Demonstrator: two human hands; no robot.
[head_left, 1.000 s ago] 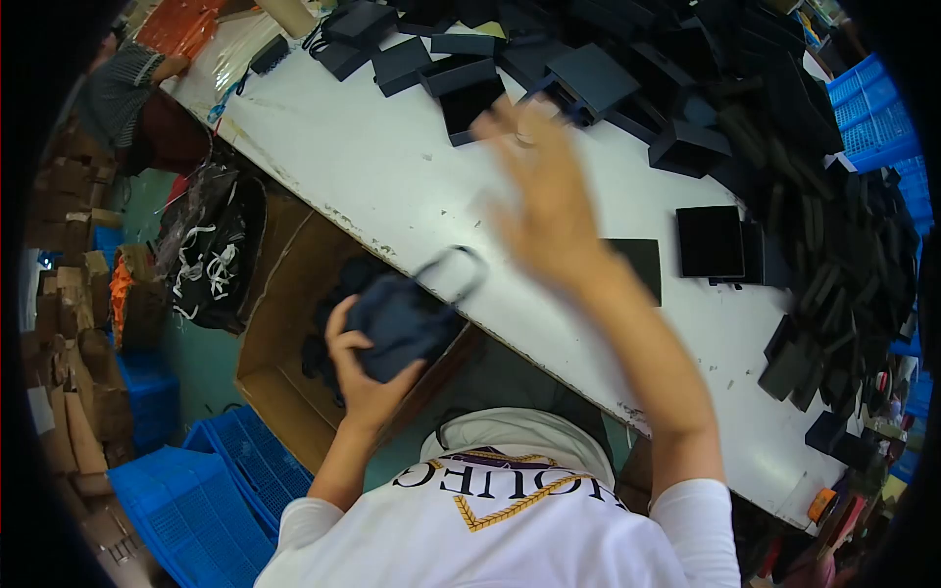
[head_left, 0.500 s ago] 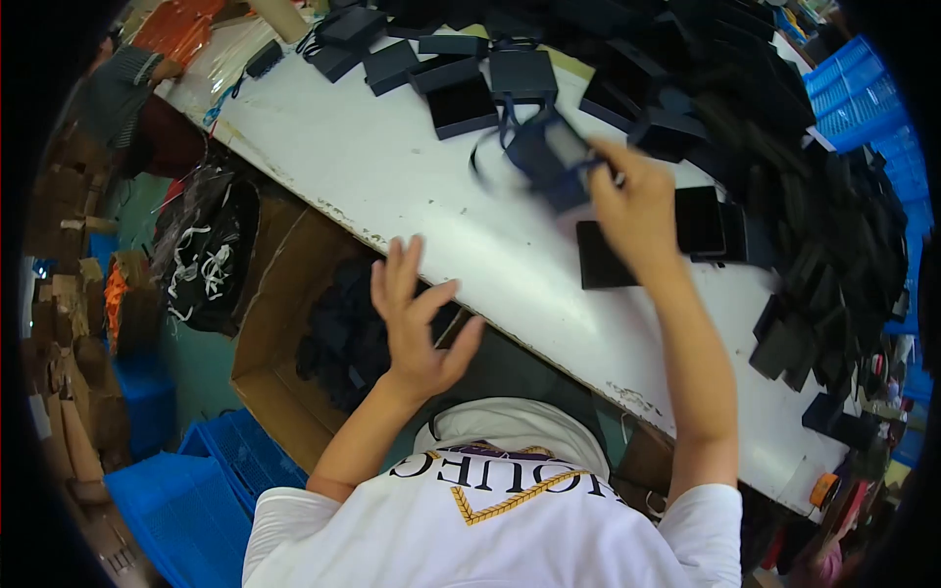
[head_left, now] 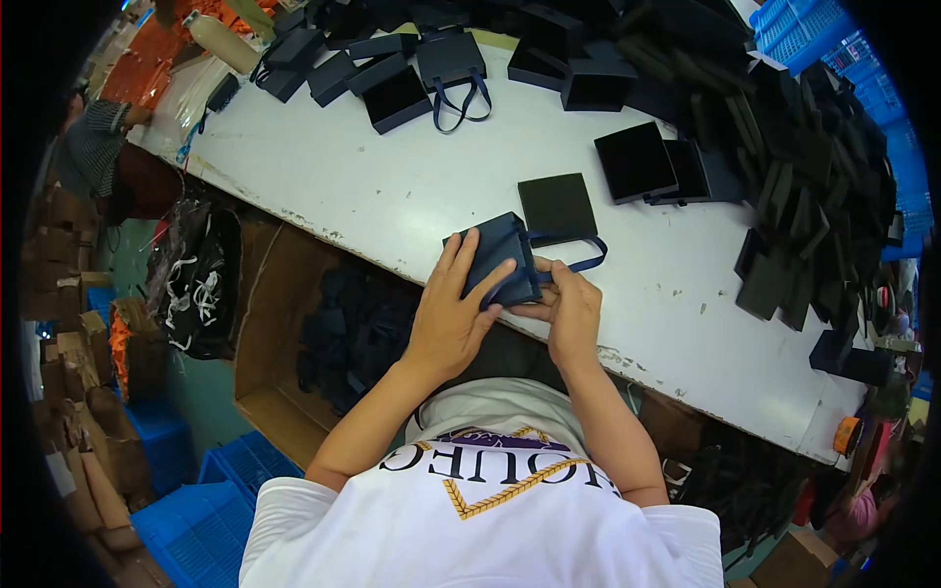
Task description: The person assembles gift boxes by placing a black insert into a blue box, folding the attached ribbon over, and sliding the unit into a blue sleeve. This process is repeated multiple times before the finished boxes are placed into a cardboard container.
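A small navy gift bag with blue ribbon handles lies tilted at the table's front edge, between my two hands. My left hand grips it from the left, fingers over its upper face and thumb toward the opening. At the bag's right end, where a ribbon loop sticks out, my right hand pinches the mouth edge; some of its fingertips are hidden. Just behind lies a flat black square box piece, partly overlapped by the ribbon.
Open black boxes stand to the right, before a large heap of black box parts. Another navy bag sits among boxes at the back. Below the table edge is a carton of dark bags. A person is far left.
My right hand has brought the navy bag from the back of the table to the front edge. My left hand, spread in the air before, now grips it. The view has shifted.
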